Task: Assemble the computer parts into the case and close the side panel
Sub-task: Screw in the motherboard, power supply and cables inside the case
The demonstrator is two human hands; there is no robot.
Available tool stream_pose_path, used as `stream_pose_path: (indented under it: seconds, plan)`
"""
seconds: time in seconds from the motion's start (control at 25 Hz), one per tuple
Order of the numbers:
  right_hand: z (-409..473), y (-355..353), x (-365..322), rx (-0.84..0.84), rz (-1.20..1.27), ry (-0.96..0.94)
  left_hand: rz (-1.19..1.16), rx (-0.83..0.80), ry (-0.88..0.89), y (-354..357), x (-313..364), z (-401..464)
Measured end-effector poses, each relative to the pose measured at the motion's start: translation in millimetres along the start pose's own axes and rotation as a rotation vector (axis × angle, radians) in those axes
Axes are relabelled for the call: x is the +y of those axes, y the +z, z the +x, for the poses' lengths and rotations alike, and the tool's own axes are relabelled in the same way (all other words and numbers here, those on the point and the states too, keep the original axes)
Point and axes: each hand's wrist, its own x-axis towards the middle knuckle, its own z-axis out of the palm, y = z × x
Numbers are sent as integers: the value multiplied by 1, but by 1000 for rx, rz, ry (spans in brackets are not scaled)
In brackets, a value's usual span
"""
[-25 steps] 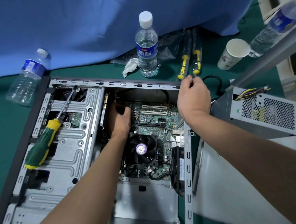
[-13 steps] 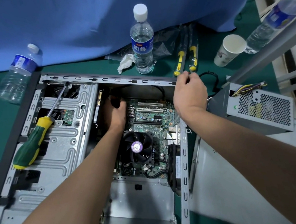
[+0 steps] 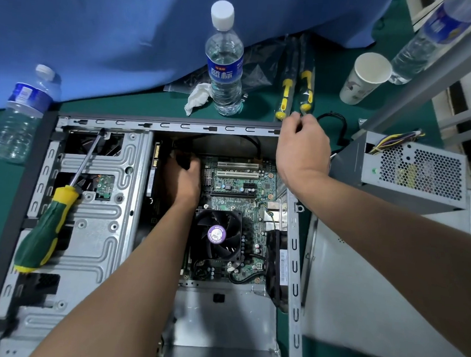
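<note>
The open computer case point(image 3: 177, 125) lies on its side on the green table. Inside are the motherboard point(image 3: 236, 186) and the black CPU fan point(image 3: 216, 233). My left hand point(image 3: 183, 180) reaches deep into the case beside the motherboard's far left corner, with its fingers curled round a black connector point(image 3: 184, 160). My right hand point(image 3: 302, 152) grips the case rim at its far right corner, fingers bent over the edge. The grey power supply point(image 3: 411, 172) sits outside the case to the right, on the light grey side panel point(image 3: 374, 283).
A green and yellow screwdriver point(image 3: 46, 227) lies on the drive cage point(image 3: 99, 225). Behind the case stand a water bottle point(image 3: 225, 64), a tissue point(image 3: 198, 97), two packaged screwdrivers point(image 3: 295, 82) and a paper cup point(image 3: 364, 78). Another bottle point(image 3: 20, 115) lies at the left.
Both hands keep their places on the case; only the head view has shifted a little, so the case sits slightly lower and further left in the frame.
</note>
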Motion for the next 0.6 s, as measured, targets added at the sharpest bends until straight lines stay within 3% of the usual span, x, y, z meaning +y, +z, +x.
stream_pose_path:
  seconds: [0.08, 0.24, 0.6]
  plan:
    - [0, 0, 0, -1, 1, 3, 6, -41, 34, -1, -2, -2]
    - [0, 1, 0, 2, 10, 3, 38, 130, -34, -1, 2, -7]
    - [1, 1, 0, 7, 6, 6, 49, 132, -93, 2, 0, -7]
